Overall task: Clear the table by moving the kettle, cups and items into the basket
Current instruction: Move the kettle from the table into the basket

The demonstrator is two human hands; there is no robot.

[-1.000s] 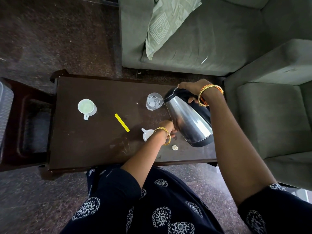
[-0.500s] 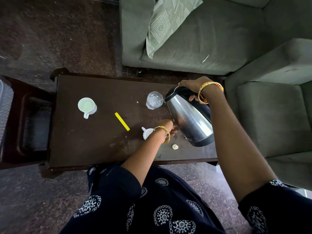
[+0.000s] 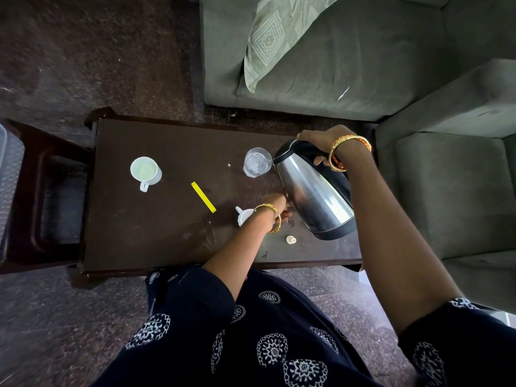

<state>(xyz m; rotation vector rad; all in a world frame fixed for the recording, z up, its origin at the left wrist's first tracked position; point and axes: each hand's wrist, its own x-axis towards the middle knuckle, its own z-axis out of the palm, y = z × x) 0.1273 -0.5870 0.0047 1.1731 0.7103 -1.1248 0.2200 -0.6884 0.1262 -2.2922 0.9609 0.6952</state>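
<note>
A steel kettle with a black lid and handle hangs tilted over the right part of the dark wooden table. My right hand grips its handle. The spout touches the rim of a clear glass holding water, and a thin stream runs in. My left hand lies curled against the kettle's lower side, its fingers mostly hidden. A small white cup sits partly under that wrist. A white mug, a yellow strip and a small white cap lie on the table.
A translucent plastic container shows at the far left edge beside a dark wooden stand. A grey sofa with a patterned cushion stands behind the table, an armchair to its right.
The kettle has tipped a little further toward the glass, bringing the spout to its rim. My left hand has stayed by the kettle's side.
</note>
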